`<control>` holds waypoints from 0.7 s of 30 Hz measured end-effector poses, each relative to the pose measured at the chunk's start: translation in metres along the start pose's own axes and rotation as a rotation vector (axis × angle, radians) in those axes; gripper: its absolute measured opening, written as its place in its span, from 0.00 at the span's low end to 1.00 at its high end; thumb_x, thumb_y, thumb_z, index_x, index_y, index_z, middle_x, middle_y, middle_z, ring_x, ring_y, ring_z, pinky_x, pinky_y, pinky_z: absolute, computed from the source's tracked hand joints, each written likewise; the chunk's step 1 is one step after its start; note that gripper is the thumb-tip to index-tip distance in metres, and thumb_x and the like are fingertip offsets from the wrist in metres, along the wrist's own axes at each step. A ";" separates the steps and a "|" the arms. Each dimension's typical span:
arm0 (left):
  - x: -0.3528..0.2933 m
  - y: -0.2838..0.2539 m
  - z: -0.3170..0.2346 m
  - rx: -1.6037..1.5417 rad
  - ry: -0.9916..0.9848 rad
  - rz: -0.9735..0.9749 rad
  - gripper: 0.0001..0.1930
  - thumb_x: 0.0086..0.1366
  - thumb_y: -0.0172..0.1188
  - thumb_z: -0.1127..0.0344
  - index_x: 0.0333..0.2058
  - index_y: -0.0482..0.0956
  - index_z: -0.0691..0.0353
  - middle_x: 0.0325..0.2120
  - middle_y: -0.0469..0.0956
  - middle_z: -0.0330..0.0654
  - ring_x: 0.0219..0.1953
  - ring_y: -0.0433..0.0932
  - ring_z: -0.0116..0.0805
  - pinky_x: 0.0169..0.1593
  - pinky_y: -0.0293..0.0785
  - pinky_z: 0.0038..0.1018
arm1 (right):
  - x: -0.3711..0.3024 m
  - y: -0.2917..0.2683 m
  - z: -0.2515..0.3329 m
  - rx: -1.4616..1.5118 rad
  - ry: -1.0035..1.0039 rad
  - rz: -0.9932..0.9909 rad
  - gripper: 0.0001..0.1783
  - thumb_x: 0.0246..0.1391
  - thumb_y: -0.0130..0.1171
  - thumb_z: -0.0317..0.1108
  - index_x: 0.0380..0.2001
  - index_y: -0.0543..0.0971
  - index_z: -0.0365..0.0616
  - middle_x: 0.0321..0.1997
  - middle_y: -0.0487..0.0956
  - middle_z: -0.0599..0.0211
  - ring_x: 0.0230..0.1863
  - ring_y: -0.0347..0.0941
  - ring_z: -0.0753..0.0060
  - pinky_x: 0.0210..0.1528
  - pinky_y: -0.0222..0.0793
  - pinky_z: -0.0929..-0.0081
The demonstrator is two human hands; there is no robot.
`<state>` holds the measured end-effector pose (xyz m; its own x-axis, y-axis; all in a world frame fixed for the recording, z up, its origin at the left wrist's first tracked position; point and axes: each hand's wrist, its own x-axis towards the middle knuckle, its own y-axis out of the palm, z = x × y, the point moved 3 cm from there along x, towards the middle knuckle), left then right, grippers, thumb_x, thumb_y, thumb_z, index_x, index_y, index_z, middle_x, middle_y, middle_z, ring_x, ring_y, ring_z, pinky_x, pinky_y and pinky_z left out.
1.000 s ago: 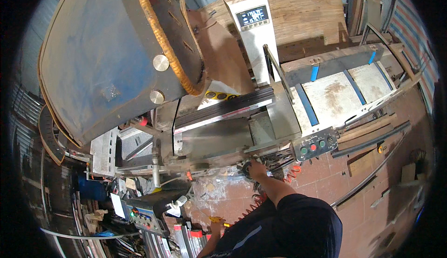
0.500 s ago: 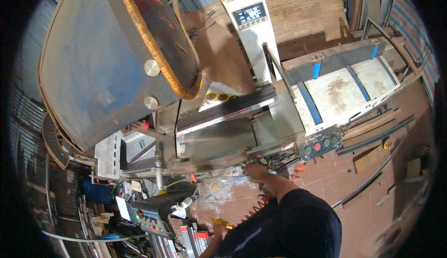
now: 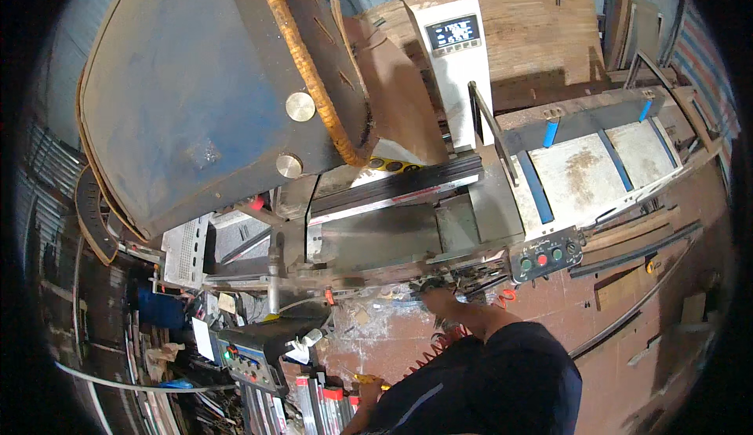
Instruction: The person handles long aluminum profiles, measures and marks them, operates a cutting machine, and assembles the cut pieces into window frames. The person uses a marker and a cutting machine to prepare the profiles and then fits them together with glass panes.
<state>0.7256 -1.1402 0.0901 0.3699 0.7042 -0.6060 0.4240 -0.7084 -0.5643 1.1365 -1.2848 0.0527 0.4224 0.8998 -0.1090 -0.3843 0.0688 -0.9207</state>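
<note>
My left hand (image 3: 369, 392) is low in the view, closed around a yellow air blow gun (image 3: 365, 378) with a thin nozzle. A red coiled hose (image 3: 433, 350) runs beside my dark clothing. My right hand (image 3: 439, 302) reaches to the front edge of a large cutting machine (image 3: 376, 231). Shadow and dark parts there hide its fingers, so their grip does not show. Dark long profiles with a pale front strip (image 3: 400, 192) lie across the machine bed, under the big blue-grey saw head (image 3: 196, 105).
A white post with a lit display (image 3: 455, 35) rises behind the bed. To the right are a white support table with blue strips (image 3: 584, 168) and a button panel (image 3: 545, 258). Another control box (image 3: 251, 364) and stacked profiles (image 3: 321, 404) stand at lower left.
The view has shifted, so the machine sits further right in the picture. My right hand stays by the front edge, slightly lower and further right in view. My left hand still holds the blow gun.
</note>
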 end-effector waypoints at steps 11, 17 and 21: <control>-0.016 -0.010 -0.002 -0.180 -0.005 0.012 0.12 0.57 0.72 0.68 0.38 0.81 0.63 0.31 0.82 0.39 0.32 0.81 0.33 0.36 0.79 0.32 | -0.016 -0.015 -0.019 0.058 0.125 -0.100 0.10 0.58 0.59 0.35 0.32 0.85 0.42 0.30 0.86 0.50 0.28 0.86 0.51 0.32 0.84 0.52; -0.013 0.003 -0.019 0.963 0.797 0.111 0.13 0.59 0.70 0.71 0.43 0.80 0.62 0.36 0.82 0.40 0.37 0.83 0.36 0.39 0.81 0.34 | 0.029 0.023 0.001 0.120 0.060 -0.053 0.15 0.61 0.54 0.32 0.43 0.84 0.34 0.39 0.85 0.39 0.40 0.86 0.45 0.41 0.83 0.45; -0.008 -0.011 0.007 -0.332 -0.046 0.039 0.18 0.59 0.73 0.52 0.42 0.84 0.56 0.30 0.84 0.41 0.32 0.83 0.41 0.37 0.79 0.40 | 0.034 0.013 -0.020 0.048 0.137 -0.036 0.16 0.61 0.54 0.33 0.46 0.82 0.34 0.39 0.86 0.42 0.38 0.87 0.46 0.37 0.84 0.45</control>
<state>0.7116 -1.1382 0.0974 0.3566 0.6690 -0.6522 0.6593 -0.6748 -0.3316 1.1624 -1.2617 0.0292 0.5431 0.8296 -0.1294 -0.4046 0.1235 -0.9061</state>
